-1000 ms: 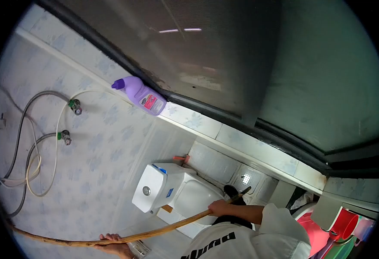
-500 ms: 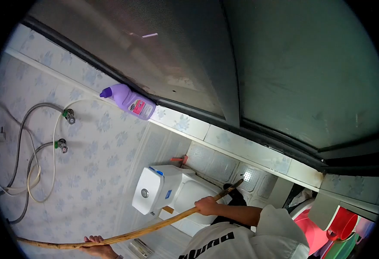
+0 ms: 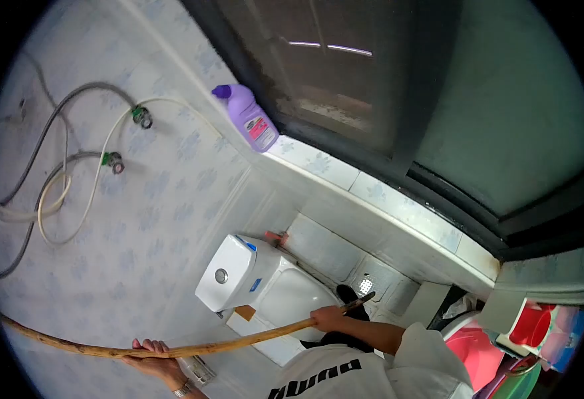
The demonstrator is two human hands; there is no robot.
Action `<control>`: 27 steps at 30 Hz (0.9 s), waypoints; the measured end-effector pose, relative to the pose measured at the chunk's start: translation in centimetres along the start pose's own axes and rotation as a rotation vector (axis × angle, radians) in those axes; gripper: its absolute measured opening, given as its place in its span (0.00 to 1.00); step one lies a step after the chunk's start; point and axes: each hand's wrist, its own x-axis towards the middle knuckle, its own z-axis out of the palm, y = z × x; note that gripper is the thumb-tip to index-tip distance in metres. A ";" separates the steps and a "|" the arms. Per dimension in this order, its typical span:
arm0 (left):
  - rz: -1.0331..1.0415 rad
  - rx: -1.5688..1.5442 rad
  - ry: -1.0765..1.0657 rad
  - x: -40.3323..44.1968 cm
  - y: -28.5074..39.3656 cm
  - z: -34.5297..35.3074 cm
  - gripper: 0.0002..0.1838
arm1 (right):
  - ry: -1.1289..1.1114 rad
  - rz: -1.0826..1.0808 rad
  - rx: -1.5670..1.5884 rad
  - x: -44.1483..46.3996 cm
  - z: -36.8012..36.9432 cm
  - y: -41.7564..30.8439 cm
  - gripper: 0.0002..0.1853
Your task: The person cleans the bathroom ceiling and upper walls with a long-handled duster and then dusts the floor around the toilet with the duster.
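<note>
A long, slightly curved wooden stick (image 3: 238, 342) runs from the left edge across the lower part of the view. Near its thicker middle, my left hand (image 3: 152, 359) is closed around it, with a band or watch on that wrist. My right hand (image 3: 326, 319) grips it closer to the far end, in front of the white toilet (image 3: 298, 292). The stick's dark end (image 3: 365, 299) shows just past my right hand, above the floor near the drain. The stick's other end goes towards the tiled wall.
A purple cleaner bottle (image 3: 248, 120) stands on the tiled ledge by the dark-framed window (image 3: 398, 166). Hoses (image 3: 85, 86) hang from two wall valves (image 3: 142, 116). A floor drain (image 3: 366, 284) lies beyond the toilet. Red tubs (image 3: 475, 352) and other basins are stacked at lower right.
The view has turned, so the bottle and window sit further right and the valves higher. Both hands keep hold of the stick, and its left end shows higher in the view.
</note>
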 end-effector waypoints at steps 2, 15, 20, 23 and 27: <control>0.022 -0.017 -0.033 0.4 0.6 -1.1 0.32 | -0.010 0.041 0.000 0.0 1.0 -1.8 0.15; -0.119 -0.246 -0.532 4.2 2.7 -14.2 0.32 | 0.175 0.358 0.031 -3.8 15.4 -11.7 0.18; -0.244 -0.373 -0.537 4.1 4.0 -16.6 0.32 | 0.158 0.381 0.065 -6.2 19.5 -13.6 0.20; -0.274 -0.384 -0.560 3.9 3.7 -17.7 0.31 | 0.183 0.433 0.112 -7.6 21.1 -14.3 0.21; -0.343 -0.340 -0.578 1.8 3.3 -18.9 0.31 | 0.182 0.512 0.122 -9.9 24.2 -13.0 0.23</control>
